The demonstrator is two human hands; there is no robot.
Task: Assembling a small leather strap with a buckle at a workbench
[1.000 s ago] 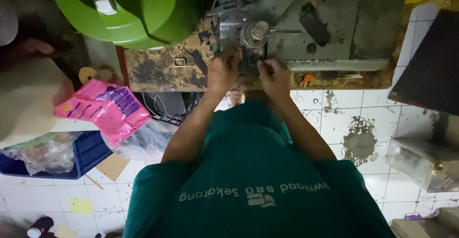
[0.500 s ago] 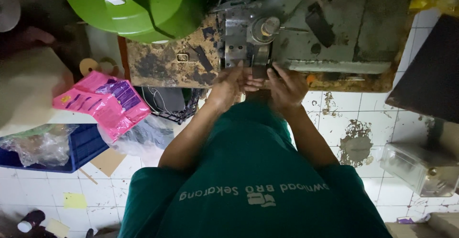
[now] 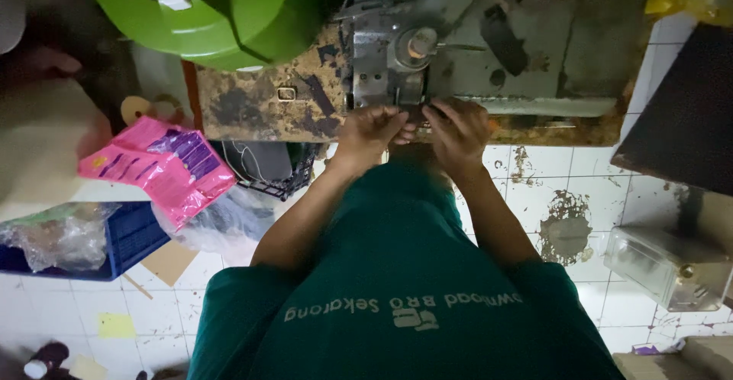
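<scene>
Both hands meet at the front edge of the worn counter (image 3: 259, 109), just below the grey metal machine (image 3: 405, 59) in the upper middle of the frame. The left hand (image 3: 370, 130) and right hand (image 3: 458, 128) have fingers curled toward each other — whether either grip is clenched on something cannot be told. A green plastic cover (image 3: 191, 14) sits upper left; a pink packet (image 3: 156, 166) lies at left.

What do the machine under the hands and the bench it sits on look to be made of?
Machine: seemingly bare metal, dull grey, with bolt heads and a round shiny knob. Bench: probably wood or board, its brown-yellow coating worn off in dark patches; a small metal latch is set into it.
</scene>
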